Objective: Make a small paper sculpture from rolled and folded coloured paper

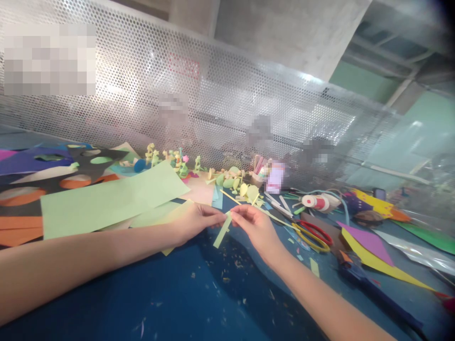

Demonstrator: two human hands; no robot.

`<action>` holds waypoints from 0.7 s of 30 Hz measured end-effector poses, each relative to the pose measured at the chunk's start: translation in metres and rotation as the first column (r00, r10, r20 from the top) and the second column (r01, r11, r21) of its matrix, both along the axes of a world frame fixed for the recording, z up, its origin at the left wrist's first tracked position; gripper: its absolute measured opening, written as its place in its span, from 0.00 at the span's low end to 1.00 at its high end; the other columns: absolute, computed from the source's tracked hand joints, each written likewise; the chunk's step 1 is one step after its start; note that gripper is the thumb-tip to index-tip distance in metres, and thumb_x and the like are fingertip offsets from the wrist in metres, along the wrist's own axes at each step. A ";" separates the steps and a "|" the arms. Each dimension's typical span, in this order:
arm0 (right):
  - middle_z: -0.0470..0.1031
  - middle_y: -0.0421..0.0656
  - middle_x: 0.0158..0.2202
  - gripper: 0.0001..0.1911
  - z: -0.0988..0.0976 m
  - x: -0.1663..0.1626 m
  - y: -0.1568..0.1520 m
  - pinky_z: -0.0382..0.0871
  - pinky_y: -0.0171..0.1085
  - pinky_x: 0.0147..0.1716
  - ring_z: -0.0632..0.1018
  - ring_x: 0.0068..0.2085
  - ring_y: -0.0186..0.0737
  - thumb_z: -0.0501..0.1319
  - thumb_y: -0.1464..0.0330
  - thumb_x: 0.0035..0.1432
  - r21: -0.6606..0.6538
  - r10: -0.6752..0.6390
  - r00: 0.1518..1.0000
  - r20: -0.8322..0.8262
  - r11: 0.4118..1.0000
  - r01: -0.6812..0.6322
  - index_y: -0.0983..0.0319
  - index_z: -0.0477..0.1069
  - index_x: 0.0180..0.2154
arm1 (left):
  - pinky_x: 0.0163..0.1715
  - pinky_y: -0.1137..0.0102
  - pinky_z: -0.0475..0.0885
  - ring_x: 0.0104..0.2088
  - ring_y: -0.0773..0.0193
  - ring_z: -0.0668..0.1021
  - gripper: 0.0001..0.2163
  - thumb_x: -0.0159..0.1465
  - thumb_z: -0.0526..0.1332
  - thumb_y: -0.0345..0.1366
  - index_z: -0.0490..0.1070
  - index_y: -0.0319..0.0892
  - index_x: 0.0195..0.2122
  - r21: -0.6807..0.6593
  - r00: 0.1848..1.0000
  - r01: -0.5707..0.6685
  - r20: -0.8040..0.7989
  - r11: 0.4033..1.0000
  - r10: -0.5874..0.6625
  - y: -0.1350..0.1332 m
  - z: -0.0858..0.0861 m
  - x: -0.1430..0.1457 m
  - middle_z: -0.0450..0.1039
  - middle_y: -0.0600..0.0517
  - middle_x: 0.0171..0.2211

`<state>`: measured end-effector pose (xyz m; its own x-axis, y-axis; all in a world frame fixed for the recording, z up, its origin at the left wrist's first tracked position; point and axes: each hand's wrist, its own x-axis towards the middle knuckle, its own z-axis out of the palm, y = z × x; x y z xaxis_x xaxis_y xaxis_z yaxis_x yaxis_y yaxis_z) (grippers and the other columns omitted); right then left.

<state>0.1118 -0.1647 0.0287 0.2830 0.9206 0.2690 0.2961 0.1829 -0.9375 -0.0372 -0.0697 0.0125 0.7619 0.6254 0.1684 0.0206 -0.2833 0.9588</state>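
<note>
A short pale green paper strip [222, 235] hangs down between my two hands over the blue table. My left hand [195, 221] pinches its upper end between thumb and fingertips. From the other side, my right hand [256, 230] is closed on the same end, with thumb and forefinger pressed together. The strip's top edge is partly hidden by the fingertips. Just beyond the hands lie small green and yellow paper pieces [252, 192], some of them round. A large pale green paper sheet [110, 204] lies behind my left forearm.
Scissors [313, 236] with red and yellow handles lie to the right, near a white and red spool [315, 202]. A dark blue glue gun [377, 294] rests at the front right. Small paper figures [197, 164] stand before a perforated metal screen [227, 90]. Scraps dot the blue table [170, 303].
</note>
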 end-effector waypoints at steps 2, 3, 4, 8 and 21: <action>0.70 0.38 0.24 0.09 0.000 0.000 0.000 0.67 0.35 0.32 0.71 0.28 0.34 0.62 0.63 0.49 0.008 -0.003 1.000 0.001 1.000 0.003 0.62 0.71 0.31 | 0.30 0.74 0.64 0.27 0.67 0.70 0.14 0.54 0.60 0.48 0.74 0.42 0.27 -0.011 1.000 -0.014 -0.004 1.000 0.014 0.000 0.000 0.000 0.71 0.55 0.24; 0.70 0.38 0.24 0.09 0.000 -0.001 0.000 0.67 0.35 0.32 0.71 0.28 0.34 0.62 0.63 0.50 0.011 -0.005 1.000 0.003 1.000 0.005 0.62 0.71 0.31 | 0.30 0.74 0.64 0.27 0.67 0.70 0.14 0.54 0.60 0.48 0.74 0.42 0.28 -0.022 1.000 -0.021 -0.005 1.000 0.020 0.000 0.000 0.000 0.71 0.55 0.24; 0.70 0.38 0.24 0.09 -0.001 -0.001 0.000 0.67 0.35 0.31 0.71 0.27 0.34 0.62 0.63 0.50 0.015 -0.006 1.000 0.004 1.000 0.006 0.62 0.71 0.31 | 0.31 0.74 0.64 0.27 0.67 0.70 0.14 0.53 0.60 0.48 0.74 0.42 0.28 -0.035 1.000 -0.024 -0.006 0.999 0.023 0.000 0.001 0.000 0.71 0.55 0.24; 0.71 0.39 0.24 0.09 -0.003 -0.002 0.000 0.67 0.35 0.31 0.72 0.28 0.35 0.62 0.63 0.50 0.003 -0.003 1.000 0.023 1.000 0.003 0.62 0.70 0.31 | 0.30 0.74 0.64 0.27 0.68 0.70 0.13 0.53 0.61 0.47 0.74 0.41 0.29 -0.057 1.000 -0.004 0.007 0.998 0.004 -0.001 0.001 -0.001 0.70 0.55 0.24; 0.68 0.42 0.40 0.11 -0.007 0.001 -0.004 0.71 0.37 0.35 0.72 0.37 0.37 0.60 0.73 0.51 0.182 0.000 0.879 0.476 0.978 -0.099 0.57 0.69 0.39 | 0.25 0.75 0.59 0.23 0.70 0.67 0.11 0.54 0.60 0.43 0.72 0.39 0.24 -0.106 0.997 0.009 0.084 0.994 0.000 0.001 0.000 0.000 0.67 0.56 0.20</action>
